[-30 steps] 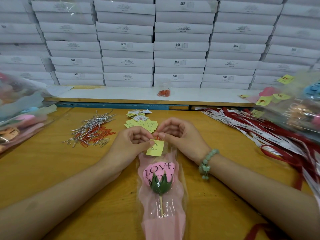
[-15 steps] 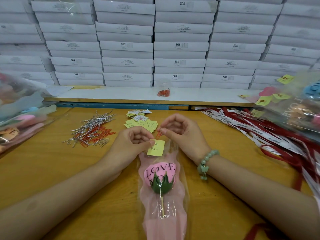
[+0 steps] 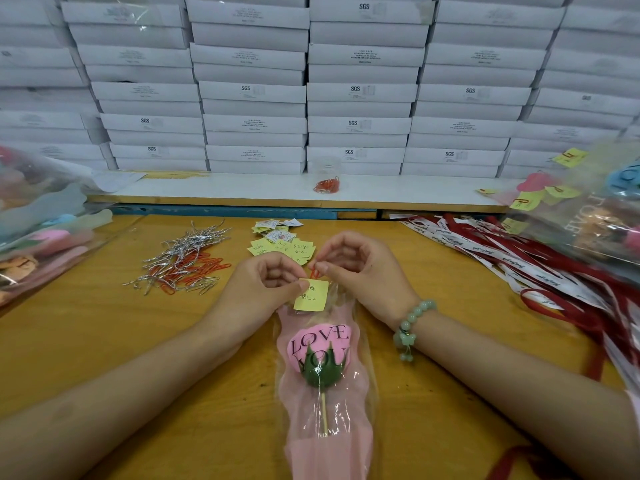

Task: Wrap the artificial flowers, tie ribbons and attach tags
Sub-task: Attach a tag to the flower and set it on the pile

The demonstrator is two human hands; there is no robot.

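Note:
A pink artificial flower (image 3: 320, 344) marked LOVE YOU lies in a clear and pink wrapper (image 3: 327, 441) on the wooden table, top end away from me. A yellow tag (image 3: 311, 295) sits at the wrapper's top edge. My left hand (image 3: 263, 289) pinches the tag and the wrapper edge between thumb and fingers. Just right of it, my right hand (image 3: 360, 268) pinches a red paper clip (image 3: 314, 273) at the tag's upper edge.
Loose silver and red paper clips (image 3: 183, 261) lie left of the hands, yellow tags (image 3: 284, 245) behind them. Red and white ribbons (image 3: 526, 268) spread at the right. Bagged wrapped flowers sit at the left (image 3: 38, 237) and right (image 3: 595, 216). White boxes (image 3: 311, 88) fill the back.
My right hand has lifted slightly away from the left, and the red paper clip now shows between its fingertips at the tag's top. The flower has hardly moved.

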